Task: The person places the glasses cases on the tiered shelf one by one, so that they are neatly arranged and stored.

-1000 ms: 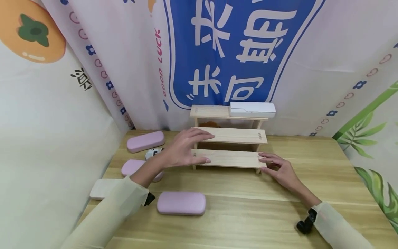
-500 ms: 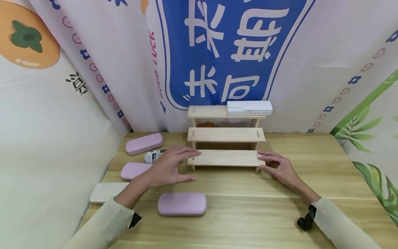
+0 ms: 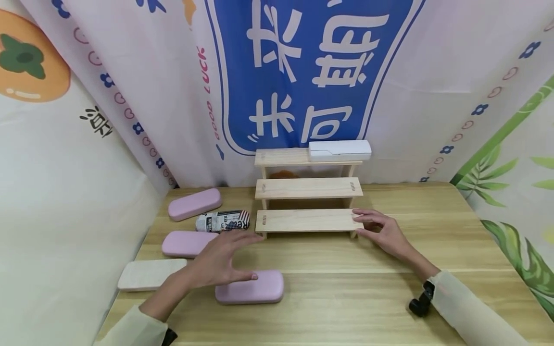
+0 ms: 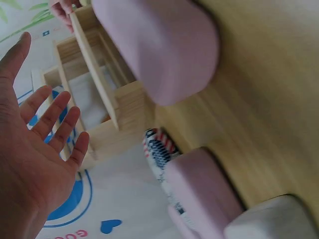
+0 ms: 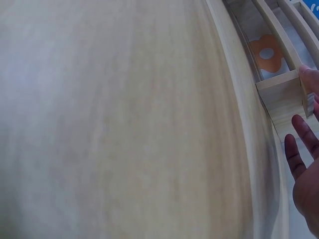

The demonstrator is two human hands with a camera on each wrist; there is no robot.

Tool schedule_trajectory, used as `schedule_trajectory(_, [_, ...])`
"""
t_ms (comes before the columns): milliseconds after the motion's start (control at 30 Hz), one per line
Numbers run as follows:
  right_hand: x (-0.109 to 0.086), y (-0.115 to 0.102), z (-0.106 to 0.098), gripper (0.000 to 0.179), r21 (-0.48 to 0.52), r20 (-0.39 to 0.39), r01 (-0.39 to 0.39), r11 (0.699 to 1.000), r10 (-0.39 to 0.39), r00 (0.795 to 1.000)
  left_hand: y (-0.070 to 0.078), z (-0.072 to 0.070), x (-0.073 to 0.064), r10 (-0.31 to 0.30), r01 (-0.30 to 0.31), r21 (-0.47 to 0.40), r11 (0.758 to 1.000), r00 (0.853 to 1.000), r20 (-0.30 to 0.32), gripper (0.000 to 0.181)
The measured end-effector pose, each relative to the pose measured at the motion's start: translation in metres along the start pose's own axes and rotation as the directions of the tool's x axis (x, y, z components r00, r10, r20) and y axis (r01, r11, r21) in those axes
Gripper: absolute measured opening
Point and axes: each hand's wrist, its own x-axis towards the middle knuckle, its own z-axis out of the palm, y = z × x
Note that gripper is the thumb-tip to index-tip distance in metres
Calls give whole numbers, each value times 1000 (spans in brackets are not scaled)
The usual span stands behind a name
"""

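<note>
A three-tier wooden display stand (image 3: 309, 221) stands at the back of the table. My right hand (image 3: 385, 235) pinches the right end of its lowest shelf, thumb at the front edge. In the right wrist view, that hand (image 5: 306, 164) shows at the right edge, partly cut off. My left hand (image 3: 216, 262), fingers spread and holding nothing, hovers in front of the stand, its thumb over the near pink glasses case (image 3: 251, 290). The left wrist view shows the open palm (image 4: 40, 154) beside this case (image 4: 169, 50). A white glasses case (image 3: 339, 150) lies on the top shelf.
On the table's left side lie two more pink glasses cases, a back one (image 3: 195, 204) and a middle one (image 3: 186, 242), a newspaper-print case (image 3: 222, 221) and an off-white case (image 3: 149, 275). A printed curtain (image 3: 407, 115) hangs behind the stand.
My left hand has moved from the stand's middle shelf toward me and left, to the near pink case. My right hand stays at the lowest shelf's end. The head view has shifted slightly.
</note>
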Motion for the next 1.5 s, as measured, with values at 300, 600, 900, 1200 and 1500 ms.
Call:
schedule_trajectory(300, [5,-2,-5,31,-8,15,5,1000,-5,1000,-4,25,-31,-42,42,0,999,999,9,84])
schedule_trajectory(600, [5,-3,-2,34,3,15,17,1000,-17,1000,-9,35,-60,-59,58,40,998,998,24,87])
schedule_trajectory(900, [-1,-1,1,33,1,-4,6,1000,-6,1000,-10,41,-69,-92,92,3,996,994,54,86])
schedule_trajectory(1200, [-1,-1,3,34,-21,-18,33,999,-33,999,-10,46,-70,-127,130,-24,991,989,78,83])
schedule_trajectory(1500, [0,-1,4,34,19,-15,30,999,-30,999,-13,48,-67,-117,119,-29,992,991,70,81])
